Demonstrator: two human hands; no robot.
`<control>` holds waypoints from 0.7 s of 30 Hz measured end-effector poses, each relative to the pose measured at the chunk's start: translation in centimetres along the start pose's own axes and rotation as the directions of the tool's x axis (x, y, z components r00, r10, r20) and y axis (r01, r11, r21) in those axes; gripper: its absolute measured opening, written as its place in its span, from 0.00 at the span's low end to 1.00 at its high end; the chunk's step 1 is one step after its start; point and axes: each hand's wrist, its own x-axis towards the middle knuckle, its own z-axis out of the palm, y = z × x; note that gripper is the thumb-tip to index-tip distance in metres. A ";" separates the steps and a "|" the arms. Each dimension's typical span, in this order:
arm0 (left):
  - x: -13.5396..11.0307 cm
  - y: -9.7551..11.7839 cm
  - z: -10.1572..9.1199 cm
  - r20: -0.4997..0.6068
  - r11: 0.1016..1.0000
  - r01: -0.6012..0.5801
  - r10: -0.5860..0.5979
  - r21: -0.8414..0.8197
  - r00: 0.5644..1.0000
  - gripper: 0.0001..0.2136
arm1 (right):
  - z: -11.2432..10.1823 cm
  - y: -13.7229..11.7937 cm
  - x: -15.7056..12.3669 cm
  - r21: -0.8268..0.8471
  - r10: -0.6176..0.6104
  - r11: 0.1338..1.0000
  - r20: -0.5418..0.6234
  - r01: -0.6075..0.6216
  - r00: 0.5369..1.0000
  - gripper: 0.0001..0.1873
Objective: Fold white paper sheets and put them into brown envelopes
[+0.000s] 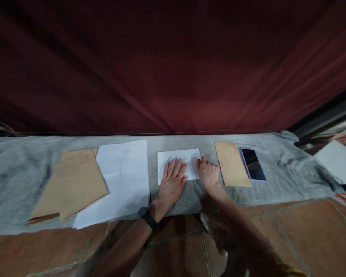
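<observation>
White oblong paper (pixel 191 164) lies under a splayed, empty left grip (pixel 172 180), right grip (pixel 208 172) curled, hold unclear.

On grey cloth (pixel 282 169): brown envelopes (pixel 77 181), white sheets (pixel 127 177), smaller paper (pixel 192 163), single envelope (pixel 232 165), phone (pixel 253 164).

Left of the small white paper (pixel 192 162), I can steer along a narrow lane of gray cloth (pixel 153 167) before the large white sheets (pixel 123 173) block me. The left hand (pixel 172 182) bars the paper from above. At its right edge, the right hand (pixel 208 172) plugs my way, with the brown envelope (pixel 233 164) and phone (pixel 253 164) farther right. Past its far edge, a thin open band ends at the red curtain (pixel 173 77).
</observation>
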 end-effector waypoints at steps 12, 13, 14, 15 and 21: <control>-0.9 0.6 0.9 0.042 0.998 0.068 -0.068 -0.002 0.997 0.26 | -0.1 0.1 0.1 0.004 0.015 1.000 0.013 -0.015 1.000 0.23; -1.0 0.7 0.9 0.044 0.997 0.077 -0.077 -0.001 0.996 0.26 | -0.2 0.2 0.1 0.005 0.020 1.000 0.019 -0.020 1.000 0.23; -1.0 0.8 0.9 0.044 0.996 0.087 -0.087 0.000 0.995 0.26 | -0.4 0.2 0.2 0.005 0.024 1.000 0.021 -0.024 0.999 0.23; -1.0 0.9 0.9 0.044 0.995 0.096 -0.096 0.001 0.994 0.26 | -0.7 0.3 0.3 0.004 0.024 1.000 0.013 -0.024 1.000 0.22; -1.1 1.2 0.9 0.055 0.992 0.123 -0.122 -0.012 0.991 0.26 | -1.1 -0.7 0.0 0.142 -0.223 0.960 -0.139 0.242 0.965 0.20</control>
